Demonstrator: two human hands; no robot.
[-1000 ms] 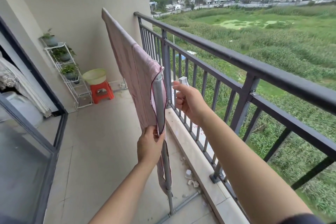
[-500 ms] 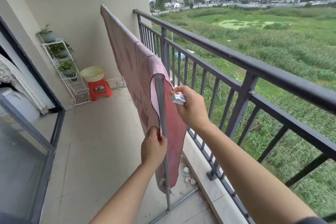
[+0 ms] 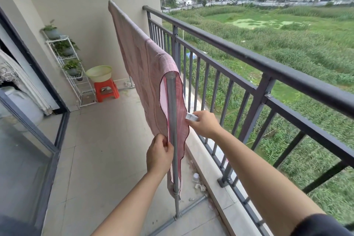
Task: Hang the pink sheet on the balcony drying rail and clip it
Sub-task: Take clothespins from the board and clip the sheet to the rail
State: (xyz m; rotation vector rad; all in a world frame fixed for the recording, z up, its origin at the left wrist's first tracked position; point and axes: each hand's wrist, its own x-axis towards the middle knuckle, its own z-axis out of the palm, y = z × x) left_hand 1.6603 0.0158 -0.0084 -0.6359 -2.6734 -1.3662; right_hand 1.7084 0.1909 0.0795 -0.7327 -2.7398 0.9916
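Since the earlier frames the right hand [image 3: 206, 123] has come down from beside the rail's top to the sheet's near edge, lower on the upright post. Its fingers [image 3: 199, 115] are closed on a white clip [image 3: 192, 116], whose end touches the cloth. The left hand [image 3: 160, 154] has stayed low, fingers pinching the hem of the pink sheet [image 3: 141, 63] just left of the grey post [image 3: 173, 130]. The sheet is draped over the drying rail, running away toward the far wall, both sides hanging down. The black balcony railing [image 3: 249, 55] stands just to the right. At the far end a green basin [image 3: 99, 73] sits on a red stool [image 3: 105, 90] beside a white plant shelf [image 3: 66, 57].
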